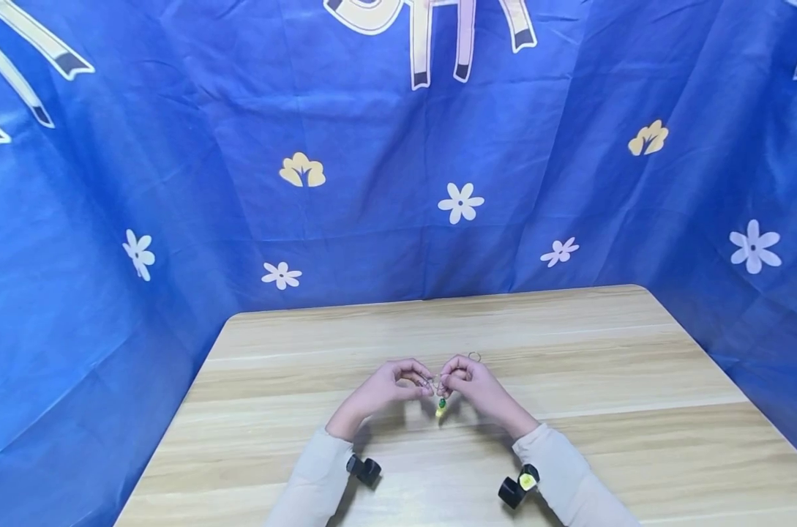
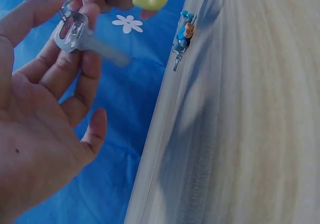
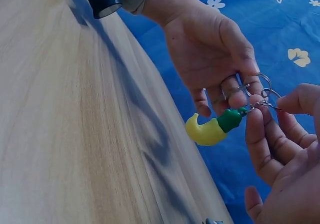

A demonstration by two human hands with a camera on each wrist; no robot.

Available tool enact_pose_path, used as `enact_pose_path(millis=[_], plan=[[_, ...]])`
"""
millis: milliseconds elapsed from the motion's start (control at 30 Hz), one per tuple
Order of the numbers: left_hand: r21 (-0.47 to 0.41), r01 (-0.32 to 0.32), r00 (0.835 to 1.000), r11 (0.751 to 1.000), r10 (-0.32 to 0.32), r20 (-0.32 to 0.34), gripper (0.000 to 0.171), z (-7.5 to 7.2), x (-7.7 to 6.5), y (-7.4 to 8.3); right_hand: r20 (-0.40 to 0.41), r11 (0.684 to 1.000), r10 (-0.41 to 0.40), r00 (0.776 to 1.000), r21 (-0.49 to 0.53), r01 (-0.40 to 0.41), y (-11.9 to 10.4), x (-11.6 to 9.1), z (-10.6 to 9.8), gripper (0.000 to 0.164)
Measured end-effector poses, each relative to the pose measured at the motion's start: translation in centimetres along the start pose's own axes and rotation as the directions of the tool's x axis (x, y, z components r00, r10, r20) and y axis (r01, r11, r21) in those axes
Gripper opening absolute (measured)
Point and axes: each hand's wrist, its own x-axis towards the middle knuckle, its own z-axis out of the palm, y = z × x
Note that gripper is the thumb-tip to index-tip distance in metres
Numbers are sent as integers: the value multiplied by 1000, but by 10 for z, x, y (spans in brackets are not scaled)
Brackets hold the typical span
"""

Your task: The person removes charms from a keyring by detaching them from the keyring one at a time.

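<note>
Above the table my left hand (image 1: pixel 398 380) and right hand (image 1: pixel 473 384) meet, fingertips close together. In the left wrist view, the left hand pinches a split ring with a silver key (image 2: pixel 75 34) hanging on it; the key's blade is blurred. The right hand (image 3: pixel 287 154) pinches the ring and short chain of a keychain in the right wrist view. From that chain hangs a yellow, banana-shaped charm (image 3: pixel 206 130) with a green top (image 3: pixel 230 119). Fingers partly hide where the key's ring and the keychain's ring come together.
A second keychain with a blue and orange figure (image 2: pixel 185 33) lies on the wooden table (image 1: pixel 293 454). Just beyond the right hand, a thin metal ring (image 1: pixel 474 357) shows. Blue patterned cloth (image 1: pixel 372 241) stands behind and beside the table.
</note>
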Motion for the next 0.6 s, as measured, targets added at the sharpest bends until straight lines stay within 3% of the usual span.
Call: enact_pose_path(millis=[167,333,600], plan=[[19,-13,1000,1000,13,-9,24,1,0,-1,21,999,-35,999,8,34,1,-1,0,16],[-40,-11,1000,999,10,-13,27,1,-1,-1,44,997,-74,996,-1,74,-2,-3,2,17],[-114,-42,998,993,48,52,32,0,-3,-1,23,998,-62,998,9,62,-1,-3,4,17]])
